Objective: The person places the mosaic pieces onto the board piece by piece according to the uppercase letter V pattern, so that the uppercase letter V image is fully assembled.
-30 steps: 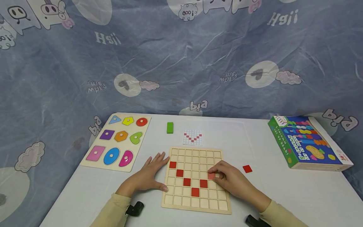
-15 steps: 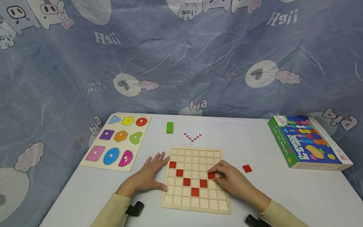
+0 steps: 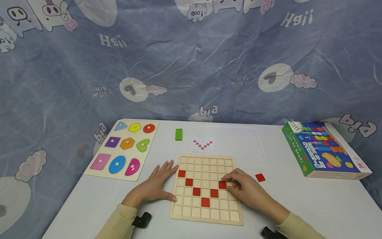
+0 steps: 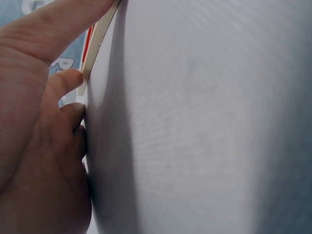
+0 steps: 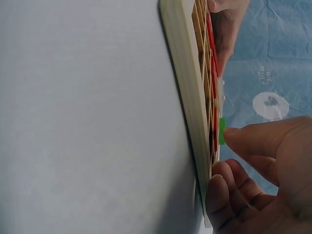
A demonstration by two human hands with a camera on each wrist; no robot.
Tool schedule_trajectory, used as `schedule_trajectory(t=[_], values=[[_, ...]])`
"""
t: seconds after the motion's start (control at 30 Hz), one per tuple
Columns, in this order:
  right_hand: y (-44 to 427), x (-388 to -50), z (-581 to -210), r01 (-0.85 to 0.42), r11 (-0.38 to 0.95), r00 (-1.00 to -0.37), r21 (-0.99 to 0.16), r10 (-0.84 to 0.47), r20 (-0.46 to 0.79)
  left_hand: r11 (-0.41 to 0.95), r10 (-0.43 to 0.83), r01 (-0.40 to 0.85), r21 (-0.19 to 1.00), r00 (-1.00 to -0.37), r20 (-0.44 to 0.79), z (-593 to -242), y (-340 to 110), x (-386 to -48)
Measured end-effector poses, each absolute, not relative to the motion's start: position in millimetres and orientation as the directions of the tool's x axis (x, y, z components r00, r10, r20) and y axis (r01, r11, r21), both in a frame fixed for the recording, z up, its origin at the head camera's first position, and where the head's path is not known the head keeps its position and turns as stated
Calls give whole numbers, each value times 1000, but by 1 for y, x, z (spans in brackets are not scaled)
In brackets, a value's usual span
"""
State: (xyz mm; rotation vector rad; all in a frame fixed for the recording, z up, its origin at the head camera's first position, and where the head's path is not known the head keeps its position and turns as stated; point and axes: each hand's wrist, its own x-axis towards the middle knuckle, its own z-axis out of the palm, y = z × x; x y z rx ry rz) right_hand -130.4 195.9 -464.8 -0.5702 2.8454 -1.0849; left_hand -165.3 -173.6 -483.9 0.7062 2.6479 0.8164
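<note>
A wooden grid board (image 3: 206, 222) lies on the white table, with several red square tiles in its cells forming a V. My left hand (image 3: 155, 184) spreads along the board's left edge, thumb and index finger touching it. Over the right side of the board is my right hand (image 3: 247, 191), its fingertips just beside the rightmost red tile (image 3: 222, 185), which lies in its cell. In the right wrist view, thumb (image 5: 248, 138) and fingers are apart with nothing between them. One loose red tile (image 3: 260, 177) rests on the table right of the board.
Behind the board are a pattern card (image 3: 203, 144) with a red V and a green block (image 3: 178, 134). A knobbed shape puzzle (image 3: 119, 151) lies at left. A colourful box (image 3: 326, 151) stands at right. A blue printed cloth (image 3: 191, 66) hangs behind the table.
My right hand's fingertips have drawn back slightly to the right from the rightmost red tile, which stays in its cell. The left hand has not moved.
</note>
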Motion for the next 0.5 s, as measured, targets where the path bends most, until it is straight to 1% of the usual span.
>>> schedule_trajectory(t=[0.33, 0.5], values=[[223, -126, -467, -371, 666, -922, -647, -349, 168, 730, 523, 369, 575, -843, -124, -485, -172, -166], [238, -126, -470, -392, 684, -918, -615, -332, 217, 736, 518, 363, 571, -846, -130, -484, -172, -166]])
